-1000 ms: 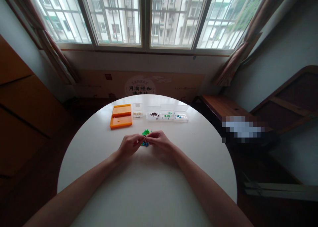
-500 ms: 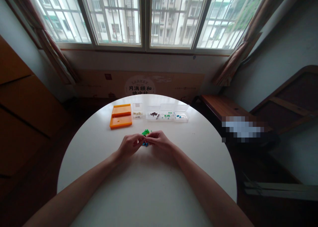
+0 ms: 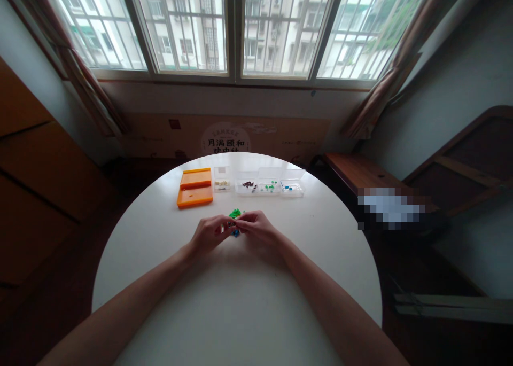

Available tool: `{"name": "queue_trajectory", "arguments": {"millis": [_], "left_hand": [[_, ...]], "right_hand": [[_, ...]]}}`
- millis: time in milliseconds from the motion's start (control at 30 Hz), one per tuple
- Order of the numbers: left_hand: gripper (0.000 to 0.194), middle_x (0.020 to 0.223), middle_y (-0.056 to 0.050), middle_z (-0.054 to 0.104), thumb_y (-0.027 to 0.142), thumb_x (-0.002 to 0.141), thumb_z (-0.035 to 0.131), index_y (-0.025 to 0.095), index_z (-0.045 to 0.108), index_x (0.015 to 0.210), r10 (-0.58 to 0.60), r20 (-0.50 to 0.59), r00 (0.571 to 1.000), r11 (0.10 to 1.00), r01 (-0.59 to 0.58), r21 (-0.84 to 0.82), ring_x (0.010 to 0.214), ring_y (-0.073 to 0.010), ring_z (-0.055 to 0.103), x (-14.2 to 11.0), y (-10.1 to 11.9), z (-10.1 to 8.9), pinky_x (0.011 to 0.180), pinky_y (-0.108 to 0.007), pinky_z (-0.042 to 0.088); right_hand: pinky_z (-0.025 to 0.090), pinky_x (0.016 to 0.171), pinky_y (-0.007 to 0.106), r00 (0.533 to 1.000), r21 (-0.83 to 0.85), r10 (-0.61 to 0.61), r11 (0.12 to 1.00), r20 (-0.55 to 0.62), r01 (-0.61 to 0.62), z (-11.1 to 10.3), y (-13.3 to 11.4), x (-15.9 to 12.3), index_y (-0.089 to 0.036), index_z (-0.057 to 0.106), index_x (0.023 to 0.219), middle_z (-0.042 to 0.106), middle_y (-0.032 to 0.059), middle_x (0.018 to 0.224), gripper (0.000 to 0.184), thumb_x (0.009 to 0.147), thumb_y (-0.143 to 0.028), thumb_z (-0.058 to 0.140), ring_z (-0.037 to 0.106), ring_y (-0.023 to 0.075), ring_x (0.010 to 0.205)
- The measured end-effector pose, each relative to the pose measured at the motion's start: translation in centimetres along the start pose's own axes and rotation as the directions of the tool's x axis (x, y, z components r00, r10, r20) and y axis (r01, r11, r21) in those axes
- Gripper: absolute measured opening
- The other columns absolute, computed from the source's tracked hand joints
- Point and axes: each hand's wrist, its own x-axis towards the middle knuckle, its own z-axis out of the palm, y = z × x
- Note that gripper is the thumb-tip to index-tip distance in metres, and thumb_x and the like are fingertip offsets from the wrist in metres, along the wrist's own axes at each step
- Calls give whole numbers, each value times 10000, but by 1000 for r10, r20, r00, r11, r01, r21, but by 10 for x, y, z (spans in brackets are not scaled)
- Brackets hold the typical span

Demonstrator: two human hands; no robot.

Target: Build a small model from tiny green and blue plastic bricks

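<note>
Between my hands, at the middle of the round white table, is a small colourful model [image 3: 234,213] of tiny pieces, green at the far end, some yellow, blue at the near end. My left hand [image 3: 209,233] is closed in a pinch at its left side, with a small dark part of it showing by the fingertips. From the right, my right hand [image 3: 258,226] reaches over the model, its thumb and fingers pressed together. Both hands' fingertips meet over the model and cover its middle. Whatever the right fingertips pinch is too small to make out.
Beyond the hands stand an open orange case [image 3: 195,196] and open clear boxes, holding beige bits [image 3: 222,184], dark brown pieces [image 3: 249,185], green pieces [image 3: 270,186] and blue pieces [image 3: 287,188]. The round white table [image 3: 236,307] has its edge on all sides.
My left fingers have shifted slightly, so a dark part of the model now shows beside them. The right hand stays nearly in place; the boxes are unmoved.
</note>
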Motion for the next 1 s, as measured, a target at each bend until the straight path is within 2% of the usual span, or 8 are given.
{"name": "queue_trajectory", "arguments": {"millis": [600,1000], "left_hand": [[163,653,-11,624,296,834,583,153,657,854,23,3,1000,1000,-23,-13,490,-62,497,1,0,-1,500,-161,414],[158,632,-4,600,279,843,574,146,659,854,55,19,998,997,-54,-46,495,-58,481,0,-3,2,494,-152,397]], "right_hand": [[316,503,220,1000,22,-3,1000,19,2,-3,7,2,-91,706,764,608,23,595,374,622,-435,745,477,85,527],[306,495,216,1000,-76,-8,997,24,10,-5,8,3,-78,706,780,590,22,581,391,649,-447,718,463,84,522]]}}
